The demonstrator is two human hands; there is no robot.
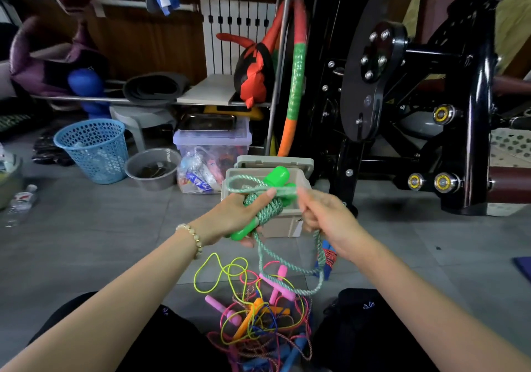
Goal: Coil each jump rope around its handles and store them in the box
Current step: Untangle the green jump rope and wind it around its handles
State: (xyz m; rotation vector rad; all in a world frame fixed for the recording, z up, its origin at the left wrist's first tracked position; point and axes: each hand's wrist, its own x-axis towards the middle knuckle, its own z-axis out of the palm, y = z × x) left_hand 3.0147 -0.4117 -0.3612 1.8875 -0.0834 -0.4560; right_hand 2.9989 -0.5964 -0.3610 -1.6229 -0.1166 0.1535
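Green-handled jump rope (265, 213), partly coiled, hangs before the beige box (280, 225) as my left hand (230, 219) grips both handles (277, 176) to anchor the turns and my right hand (324, 213) pinches the loose cord (287, 265).

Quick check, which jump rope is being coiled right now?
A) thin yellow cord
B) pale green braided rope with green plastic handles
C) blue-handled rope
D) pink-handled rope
B: the left hand grips the green plastic handles with the pale green braided rope wound round them, and the right hand pinches its loose length.
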